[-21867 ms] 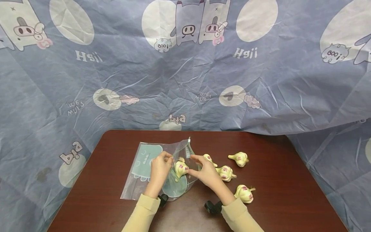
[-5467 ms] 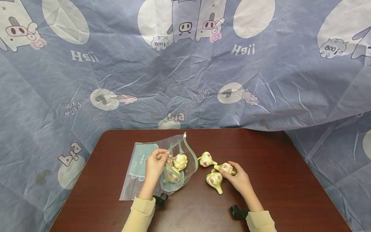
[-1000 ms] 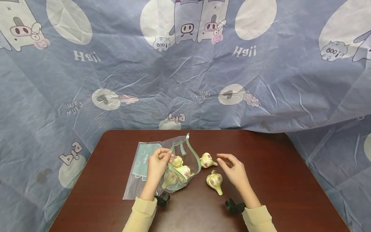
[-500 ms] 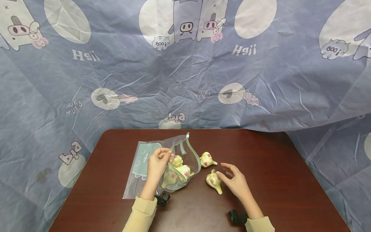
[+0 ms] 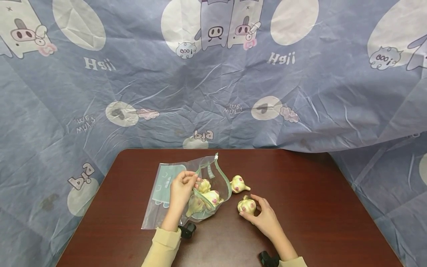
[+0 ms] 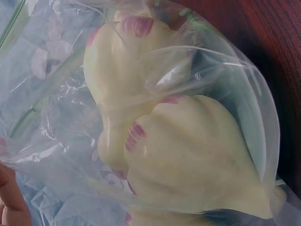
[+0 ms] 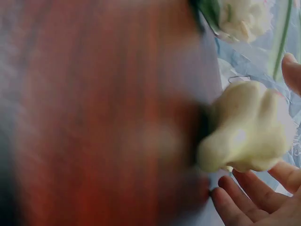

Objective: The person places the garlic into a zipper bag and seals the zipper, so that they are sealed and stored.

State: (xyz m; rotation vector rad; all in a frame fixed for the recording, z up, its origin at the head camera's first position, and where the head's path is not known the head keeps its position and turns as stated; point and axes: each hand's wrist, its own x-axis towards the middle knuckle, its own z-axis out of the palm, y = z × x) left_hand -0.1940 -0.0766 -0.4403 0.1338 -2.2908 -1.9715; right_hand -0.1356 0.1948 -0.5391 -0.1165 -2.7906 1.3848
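A clear bag [image 5: 220, 185] with a green-edged mouth lies on the table, its mouth held apart. My left hand [image 5: 181, 190] pinches the near edge of that mouth. Inside are three garlic bulbs, one near the opening [image 5: 211, 197]; the left wrist view shows bulbs [image 6: 188, 150] through the plastic. My right hand [image 5: 264, 218] is around a garlic bulb [image 5: 246, 206] on the table, thumb at its near side and fingers at its far side. In the right wrist view the fingers touch or nearly touch this bulb [image 7: 249, 127]; firm contact cannot be told.
Another garlic bulb [image 5: 238, 184] lies between the bag and my right hand, slightly farther back. The brown table [image 5: 310, 193] ends at a patterned blue cloth [image 5: 213, 85] hanging behind it. Black wrist cameras sit at both wrists.
My right hand has come down and left from beside the farther bulb to the nearer one, with thumb and fingers now around it. My left hand and the bag have barely moved.
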